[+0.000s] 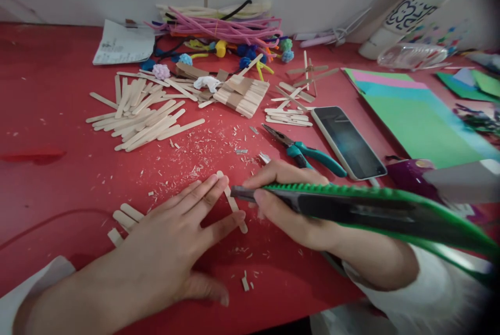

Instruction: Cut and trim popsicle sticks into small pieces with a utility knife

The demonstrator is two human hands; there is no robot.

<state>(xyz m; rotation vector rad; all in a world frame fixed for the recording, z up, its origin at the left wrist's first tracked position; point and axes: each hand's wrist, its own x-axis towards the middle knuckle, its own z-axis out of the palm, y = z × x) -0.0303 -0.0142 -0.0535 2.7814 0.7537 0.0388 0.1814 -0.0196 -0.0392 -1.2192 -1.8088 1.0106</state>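
My left hand [175,236] lies flat on the red table [50,116], fingers stretched out and pressing down a wooden craft stick [233,203]. My right hand [289,205] grips a green and black utility knife [351,207] whose tip meets the stick by my left fingertips. Short cut stick pieces [125,216] lie just left of my left hand. Wood shavings [203,158] are scattered in front of both hands.
A heap of craft sticks [140,113] and a glued stick panel [242,94] lie further back. Teal pliers [308,152], a phone [347,142], coloured paper [410,111], pipe cleaners [222,27], pom-poms, a booklet [123,43] and a plastic bottle [412,54] surround them.
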